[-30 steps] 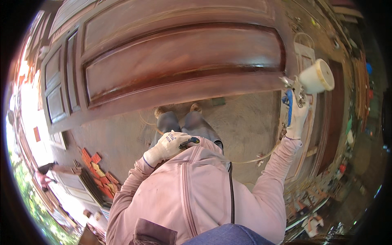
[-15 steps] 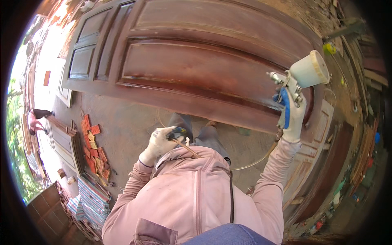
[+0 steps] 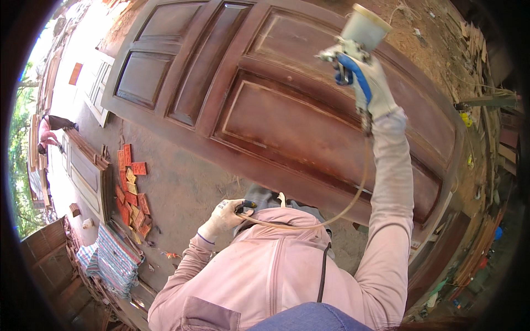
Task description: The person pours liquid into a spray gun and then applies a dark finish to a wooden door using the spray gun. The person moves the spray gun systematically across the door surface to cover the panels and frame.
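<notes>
A brown panelled wooden door (image 3: 298, 118) lies across the view in front of me, with a wet-looking sheen on parts of it. My right hand (image 3: 380, 91), in a white glove with blue on the fingers, grips a spray gun (image 3: 353, 51) topped by a whitish cup. The arm is stretched out, holding the gun above the far part of the door. From the gun's handle a thin hose (image 3: 345, 211) curves back toward my chest. My left hand (image 3: 223, 218), gloved and closed, holds this hose near my jacket; dark stains mark its fingertips.
Red and yellow carved blocks (image 3: 131, 193) lie on the floor at left. Nearby are a stack of panels (image 3: 85, 174), a striped sheet (image 3: 116, 262) and a pale door (image 3: 99, 85). What looks like a person in pink (image 3: 48, 135) is farther left. Wooden planks (image 3: 488, 220) line the right side.
My right hand has moved the spray gun farther away and left over the door. The hose now arcs between both hands. The view has shifted, showing more of the door's left end.
</notes>
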Tool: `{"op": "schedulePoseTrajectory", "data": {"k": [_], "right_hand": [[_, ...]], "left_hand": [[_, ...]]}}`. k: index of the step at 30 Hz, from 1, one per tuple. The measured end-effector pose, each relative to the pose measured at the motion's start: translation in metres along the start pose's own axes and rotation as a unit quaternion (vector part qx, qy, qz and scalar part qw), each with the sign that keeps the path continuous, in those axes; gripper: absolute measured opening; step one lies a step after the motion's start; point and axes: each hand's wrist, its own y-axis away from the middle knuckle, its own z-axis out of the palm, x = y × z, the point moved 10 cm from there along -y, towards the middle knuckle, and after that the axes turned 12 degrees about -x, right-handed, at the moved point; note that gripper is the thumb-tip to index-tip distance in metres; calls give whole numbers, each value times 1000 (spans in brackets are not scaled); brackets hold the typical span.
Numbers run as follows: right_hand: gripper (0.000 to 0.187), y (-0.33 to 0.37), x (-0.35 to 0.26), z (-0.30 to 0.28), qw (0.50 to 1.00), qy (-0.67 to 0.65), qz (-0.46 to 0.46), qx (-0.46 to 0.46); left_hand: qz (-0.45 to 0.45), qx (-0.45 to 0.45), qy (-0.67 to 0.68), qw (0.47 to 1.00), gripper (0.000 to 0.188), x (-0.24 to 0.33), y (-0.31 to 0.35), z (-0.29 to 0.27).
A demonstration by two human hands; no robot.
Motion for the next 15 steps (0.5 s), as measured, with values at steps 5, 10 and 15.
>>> {"op": "schedulePoseTrajectory", "data": {"k": [5, 10, 15], "right_hand": [[26, -109, 15, 52, 999, 9, 19, -33], [23, -119, 24, 45, 996, 51, 74, -13], [21, -62, 7, -12, 987, 105, 110, 45]], "left_hand": [[-8, 10, 15, 1000, 25, -26, -4, -38], [13, -5, 18, 1000, 25, -27, -13, -43], [50, -32, 22, 998, 26, -13, -32, -34]]}}
